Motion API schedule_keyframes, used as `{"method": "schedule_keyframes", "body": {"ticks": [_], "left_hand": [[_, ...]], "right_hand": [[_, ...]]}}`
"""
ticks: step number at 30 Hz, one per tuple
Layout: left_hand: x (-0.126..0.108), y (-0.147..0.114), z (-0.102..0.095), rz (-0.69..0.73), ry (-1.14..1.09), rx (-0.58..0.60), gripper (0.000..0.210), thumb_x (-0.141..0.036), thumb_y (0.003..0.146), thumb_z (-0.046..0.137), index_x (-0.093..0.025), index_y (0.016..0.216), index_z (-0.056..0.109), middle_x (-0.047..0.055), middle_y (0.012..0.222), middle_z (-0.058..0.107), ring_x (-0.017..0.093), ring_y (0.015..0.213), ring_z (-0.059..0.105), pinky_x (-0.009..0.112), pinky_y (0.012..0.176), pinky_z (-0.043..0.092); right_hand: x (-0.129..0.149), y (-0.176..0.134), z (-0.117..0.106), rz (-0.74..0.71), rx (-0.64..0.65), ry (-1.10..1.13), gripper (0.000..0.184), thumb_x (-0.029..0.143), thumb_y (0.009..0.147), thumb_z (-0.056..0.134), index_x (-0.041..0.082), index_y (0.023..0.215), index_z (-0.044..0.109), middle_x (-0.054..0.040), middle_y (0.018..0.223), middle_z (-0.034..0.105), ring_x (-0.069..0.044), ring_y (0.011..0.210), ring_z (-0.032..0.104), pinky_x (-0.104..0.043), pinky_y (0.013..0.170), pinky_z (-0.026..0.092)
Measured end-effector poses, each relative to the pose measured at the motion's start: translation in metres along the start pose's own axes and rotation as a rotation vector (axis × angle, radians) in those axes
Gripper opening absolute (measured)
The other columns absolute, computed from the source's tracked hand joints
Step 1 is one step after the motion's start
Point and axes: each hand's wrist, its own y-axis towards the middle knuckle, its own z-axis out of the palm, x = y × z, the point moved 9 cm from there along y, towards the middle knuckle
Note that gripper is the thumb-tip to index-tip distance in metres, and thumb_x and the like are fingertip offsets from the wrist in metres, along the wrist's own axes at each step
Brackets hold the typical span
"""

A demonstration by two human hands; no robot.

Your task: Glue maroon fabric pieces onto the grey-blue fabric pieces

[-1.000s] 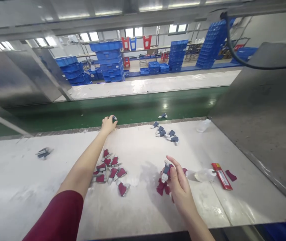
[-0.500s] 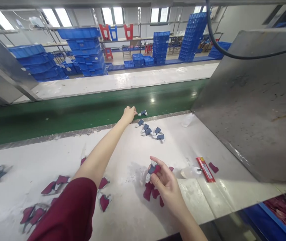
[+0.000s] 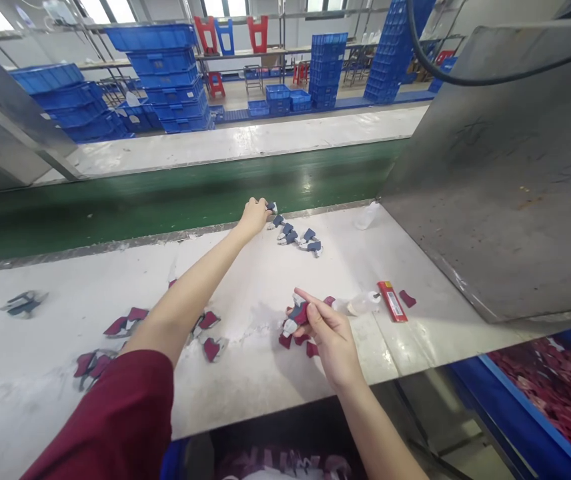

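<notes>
My left hand reaches out to the near edge of the green belt, fingers curled around one end of a small navy-and-white piece. Closer to me, my right hand pinches another navy-and-white piece together with a maroon patch, thumb on top. Under that hand lie several loose maroon patches, partly covered by it. Between the belt and my right hand, several navy-and-white pieces rest on the white table.
Maroon-and-grey pieces lie in groups beside my left arm. To the right are a clear bottle, a red packet and a maroon patch. A metal panel bounds the right side. A blue bin holds maroon scraps.
The view has tipped downward. The piece on the belt and my left fingers have come together. My right hand has turned the held piece, showing more of it.
</notes>
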Motion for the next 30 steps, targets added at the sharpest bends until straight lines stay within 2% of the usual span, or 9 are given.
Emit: {"method": "schedule_keyframes", "body": {"ticks": [4, 8, 12, 14, 16, 19, 22, 26, 30], "left_hand": [[-0.01, -0.076, -0.008, 0.145, -0.012, 0.06, 0.026, -0.021, 0.094, 0.057, -0.015, 0.119, 0.06, 0.012, 0.115, 0.055, 0.028, 0.112, 0.055, 0.038, 0.1, 0.043], [-0.024, -0.168, 0.007, 0.345, -0.017, 0.18, 0.017, -0.022, 0.091, 0.06, -0.016, 0.107, 0.065, 0.01, 0.106, 0.057, 0.026, 0.099, 0.059, 0.038, 0.09, 0.049], [-0.029, -0.234, 0.015, 0.381, -0.085, 0.181, 0.02, -0.018, 0.094, 0.055, -0.018, 0.111, 0.064, 0.011, 0.108, 0.059, 0.026, 0.102, 0.058, 0.037, 0.087, 0.051], [-0.027, -0.254, 0.006, 0.303, -0.139, 0.1, 0.022, -0.019, 0.094, 0.056, -0.018, 0.115, 0.064, 0.012, 0.114, 0.062, 0.028, 0.108, 0.058, 0.041, 0.092, 0.05], [-0.02, -0.272, -0.01, 0.15, -0.233, -0.023, 0.025, -0.024, 0.095, 0.058, -0.019, 0.118, 0.064, 0.012, 0.122, 0.065, 0.03, 0.116, 0.057, 0.047, 0.099, 0.046], [-0.009, -0.301, -0.026, -0.096, -0.532, -0.14, 0.029, -0.033, 0.099, 0.051, -0.021, 0.122, 0.064, 0.01, 0.12, 0.071, 0.027, 0.115, 0.063, 0.045, 0.102, 0.047], [-0.008, -0.324, -0.021, -0.23, -0.841, -0.171, 0.034, -0.039, 0.096, 0.056, -0.021, 0.123, 0.066, 0.009, 0.121, 0.072, 0.023, 0.11, 0.068, 0.036, 0.095, 0.053], [0.001, -0.335, -0.004, -0.373, -1.124, -0.274, 0.034, -0.037, 0.083, 0.072, -0.018, 0.111, 0.073, 0.01, 0.115, 0.075, 0.024, 0.103, 0.071, 0.032, 0.086, 0.058], [0.017, -0.34, 0.012, -0.467, -1.225, -0.345, 0.037, -0.038, 0.077, 0.078, -0.015, 0.105, 0.076, 0.01, 0.102, 0.078, 0.023, 0.092, 0.073, 0.033, 0.083, 0.059]], "right_hand": [[-0.001, -0.005, 0.005, -0.024, 0.016, 0.021, 0.047, 0.053, 0.08, 0.074, 0.023, 0.117, 0.075, -0.0022, 0.073, 0.072, -0.012, 0.059, 0.063, -0.026, 0.061, 0.051], [-0.006, -0.011, 0.013, -0.006, 0.026, 0.036, 0.044, 0.052, 0.077, 0.078, 0.025, 0.112, 0.077, -0.0007, 0.072, 0.072, -0.013, 0.06, 0.065, -0.029, 0.066, 0.056], [-0.009, -0.016, 0.02, -0.016, 0.035, 0.047, 0.046, 0.053, 0.079, 0.075, 0.023, 0.114, 0.076, -0.0029, 0.082, 0.076, -0.014, 0.062, 0.067, -0.033, 0.072, 0.059], [-0.012, -0.017, 0.021, -0.013, 0.018, 0.054, 0.048, 0.054, 0.08, 0.074, 0.023, 0.117, 0.074, -0.0047, 0.095, 0.077, -0.015, 0.067, 0.07, -0.035, 0.079, 0.061], [-0.016, -0.017, 0.023, -0.006, 0.006, 0.044, 0.051, 0.055, 0.081, 0.073, 0.024, 0.121, 0.072, -0.0063, 0.11, 0.076, -0.017, 0.075, 0.073, -0.039, 0.087, 0.061], [-0.022, -0.019, 0.031, 0.002, 0.026, -0.008, 0.055, 0.057, 0.08, 0.073, 0.026, 0.125, 0.07, -0.0075, 0.126, 0.071, -0.022, 0.089, 0.075, -0.044, 0.099, 0.056], [-0.027, -0.022, 0.043, -0.005, 0.074, -0.079, 0.059, 0.06, 0.081, 0.07, 0.026, 0.129, 0.067, -0.0084, 0.131, 0.068, -0.024, 0.096, 0.075, -0.046, 0.103, 0.054], [-0.027, -0.026, 0.055, -0.059, 0.1, -0.187, 0.06, 0.061, 0.084, 0.066, 0.024, 0.132, 0.065, -0.01, 0.138, 0.063, -0.025, 0.096, 0.075, -0.045, 0.101, 0.055], [-0.026, -0.033, 0.069, -0.134, 0.202, -0.432, 0.058, 0.057, 0.096, 0.049, 0.023, 0.142, 0.055, -0.0117, 0.126, 0.07, -0.026, 0.099, 0.073, -0.043, 0.094, 0.058]]}}
